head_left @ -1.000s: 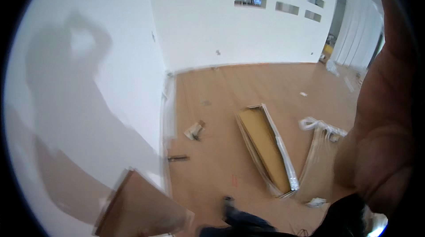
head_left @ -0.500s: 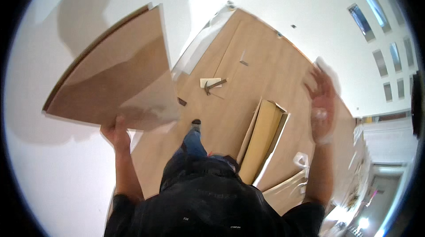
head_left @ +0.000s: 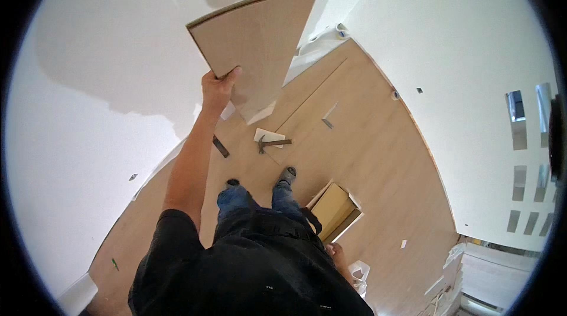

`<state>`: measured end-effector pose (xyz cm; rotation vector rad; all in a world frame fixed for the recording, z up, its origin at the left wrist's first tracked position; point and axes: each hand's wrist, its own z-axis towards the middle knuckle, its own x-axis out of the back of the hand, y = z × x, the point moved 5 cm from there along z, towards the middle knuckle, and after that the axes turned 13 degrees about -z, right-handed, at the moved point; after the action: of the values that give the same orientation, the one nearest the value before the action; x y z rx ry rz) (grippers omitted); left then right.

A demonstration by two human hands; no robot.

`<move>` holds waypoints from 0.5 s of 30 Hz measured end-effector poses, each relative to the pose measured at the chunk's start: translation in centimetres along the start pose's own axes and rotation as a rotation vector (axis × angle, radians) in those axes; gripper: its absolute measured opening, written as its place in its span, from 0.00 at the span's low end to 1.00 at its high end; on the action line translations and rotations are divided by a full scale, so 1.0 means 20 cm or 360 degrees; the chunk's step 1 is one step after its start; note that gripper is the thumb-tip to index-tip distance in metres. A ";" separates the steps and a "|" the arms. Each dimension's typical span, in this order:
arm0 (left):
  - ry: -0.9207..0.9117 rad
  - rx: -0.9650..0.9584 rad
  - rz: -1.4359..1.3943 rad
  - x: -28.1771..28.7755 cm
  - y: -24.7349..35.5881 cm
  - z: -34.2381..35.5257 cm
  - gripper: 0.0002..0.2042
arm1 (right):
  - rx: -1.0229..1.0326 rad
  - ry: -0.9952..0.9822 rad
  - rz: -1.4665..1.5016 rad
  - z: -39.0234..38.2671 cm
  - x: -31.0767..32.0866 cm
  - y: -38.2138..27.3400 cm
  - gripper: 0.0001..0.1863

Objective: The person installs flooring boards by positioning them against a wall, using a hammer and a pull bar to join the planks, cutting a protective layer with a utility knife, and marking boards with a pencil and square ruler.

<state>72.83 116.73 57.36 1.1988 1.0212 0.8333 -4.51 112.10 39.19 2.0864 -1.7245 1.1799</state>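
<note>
One wood-toned board [head_left: 254, 44] now hangs at upper centre of the frame, rather than upper left as half a second earlier, its weight on the left hand [head_left: 220, 88] alone, which clasps its lower-left edge. At lower centre is one open cardboard box [head_left: 328, 207]; just below it is the right hand [head_left: 336, 252], lowered from mid-right, its grip impossible to tell. One claw hammer [head_left: 277, 142] and one dark bar [head_left: 221, 146] lie mid-frame.
</note>
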 end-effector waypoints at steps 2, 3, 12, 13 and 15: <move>0.0085 -0.0007 0.0043 -0.17 -0.19 0.07 0.13 | 0.0130 0.0175 -0.0085 0.22 0.19 0.14 0.21; 0.0066 0.0009 0.0076 -0.24 -0.25 0.13 0.13 | 0.0199 0.0268 -0.0135 0.33 0.29 0.19 0.20; 0.0009 0.0164 0.0511 -0.66 -0.31 0.47 0.21 | -0.0076 0.0491 0.0077 1.05 1.29 0.32 0.20; 0.0060 0.0129 0.0516 -0.63 -0.34 0.54 0.20 | -0.0153 0.0445 0.0144 1.12 1.31 0.34 0.20; 0.0146 0.0065 0.0515 -0.54 -0.41 0.65 0.20 | -0.0228 0.0370 0.0227 1.23 1.28 0.37 0.20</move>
<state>81.29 100.85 51.98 1.3935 0.9337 1.1327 0.25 76.16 37.51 1.6963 -1.8116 1.2406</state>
